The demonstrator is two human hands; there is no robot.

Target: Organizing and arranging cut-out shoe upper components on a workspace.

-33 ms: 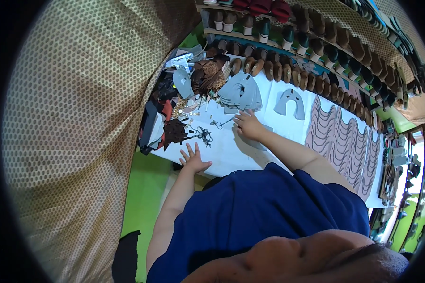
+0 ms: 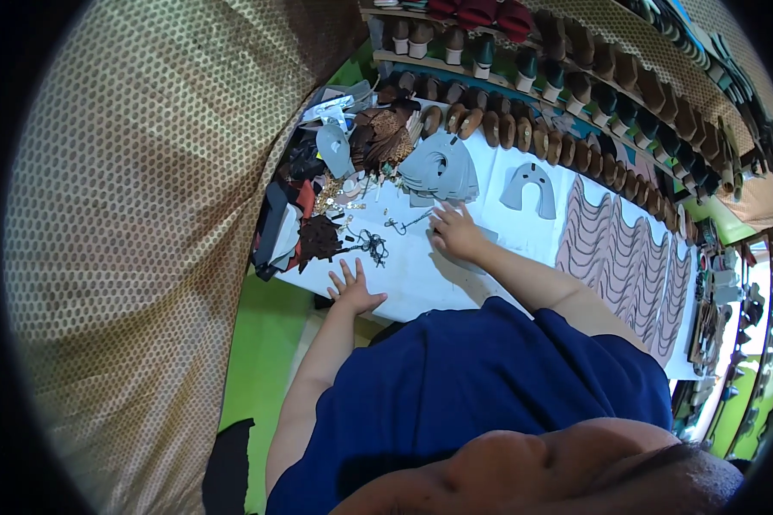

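One left hand (image 2: 354, 294), spread and empty, likely braces nearside of the grey stack (image 2: 457, 174). The right hand (image 2: 457, 233), nearer it, splays beside a dark cord (image 2: 401, 229); whether pinching, I cannot tell.

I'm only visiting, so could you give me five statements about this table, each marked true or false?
1. The person's bare left hand is spread near the tangled dark cord. True.
2. The bare right hand is clenched into a fist. False: it is open.
3. A flat grey arch-shaped piece lies between the stacked curved grey pieces and the pink pieces with dark wavy lines. True.
4. The person wears a yellow shirt. False: it is a dark blue shirt.
5. Rounded brown pieces line the white table's far side. True.
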